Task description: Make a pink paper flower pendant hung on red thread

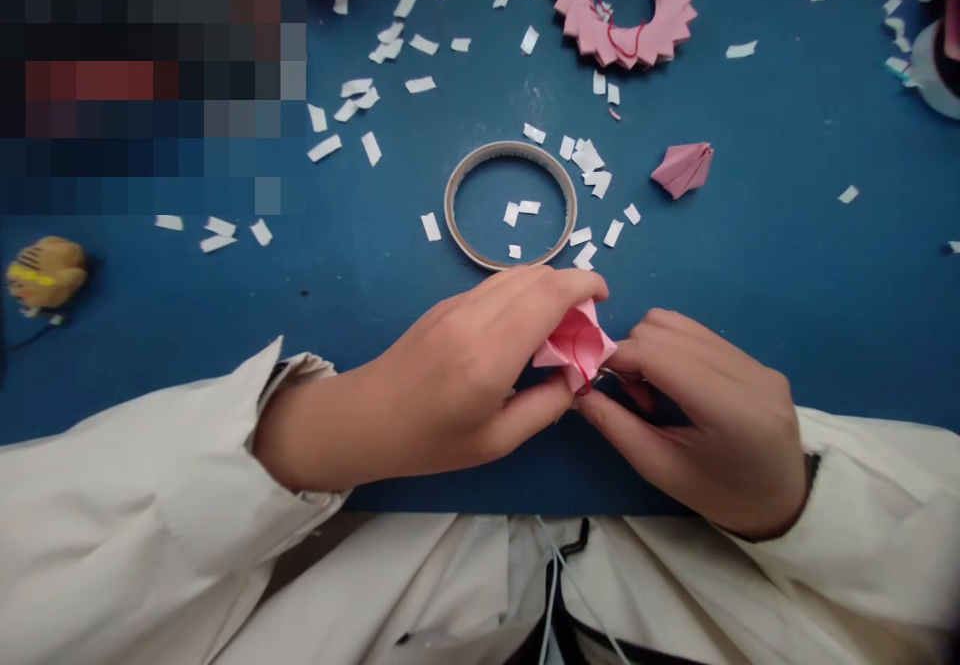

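Note:
My left hand pinches a small folded pink paper piece with a red thread across it, just above the blue table's near edge. My right hand is closed against the piece's lower right side, fingertips pinched on something thin that looks like a needle or the thread. A second folded pink piece lies alone to the upper right. At the far edge sits a pink ring of folded pieces with red thread on it.
A roll of thin tape lies flat just beyond my hands. Many small white paper scraps are scattered over the blue table. A yellowish-brown object sits at the left edge. White sleeves cover both forearms.

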{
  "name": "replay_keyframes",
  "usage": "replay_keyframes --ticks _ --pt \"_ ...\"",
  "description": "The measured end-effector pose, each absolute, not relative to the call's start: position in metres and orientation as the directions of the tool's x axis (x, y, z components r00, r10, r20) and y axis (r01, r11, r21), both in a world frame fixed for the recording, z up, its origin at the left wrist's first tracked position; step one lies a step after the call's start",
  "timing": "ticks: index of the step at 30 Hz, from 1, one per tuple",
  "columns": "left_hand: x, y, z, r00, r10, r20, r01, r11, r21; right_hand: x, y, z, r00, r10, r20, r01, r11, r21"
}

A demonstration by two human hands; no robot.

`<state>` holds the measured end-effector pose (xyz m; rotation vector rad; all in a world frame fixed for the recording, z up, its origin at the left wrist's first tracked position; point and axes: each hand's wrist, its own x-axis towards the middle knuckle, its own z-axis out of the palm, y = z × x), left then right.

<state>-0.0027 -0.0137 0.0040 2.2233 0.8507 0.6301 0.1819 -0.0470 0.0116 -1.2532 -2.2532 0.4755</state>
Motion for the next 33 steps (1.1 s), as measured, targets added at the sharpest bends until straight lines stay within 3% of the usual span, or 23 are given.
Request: replay_keyframes --ticks 9,15,22,28,33 --pt "-0.003 -0.011 0.006 0.688 0.699 0.197 0.37 -0.571 0.733 0.185 -0.043 0.018 -0.483 0.85 0.209 0.609 0.498 -0.617" --pt "-0.004 -0.011 0.003 0.679 0.704 0.21 0.407 -0.598 0.69 0.189 -0.041 0.031 -0.414 0.891 0.184 0.584 0.415 -0.697" --pt "0.0 -0.014 -0.003 0.712 0.644 0.281 0.398 -0.7 0.593 0.187 -0.041 0.032 -0.424 0.886 0.188 0.581 0.425 -0.694" --pt "0.002 -0.018 -0.003 0.729 0.638 0.246 0.368 -0.67 0.645 0.185 -0.045 0.032 -0.388 0.893 0.23 0.517 0.417 -0.748" --pt "0.002 -0.018 -0.002 0.703 0.662 0.26 0.369 -0.652 0.663 0.182 -0.043 0.031 -0.384 0.892 0.238 0.59 0.436 -0.68"
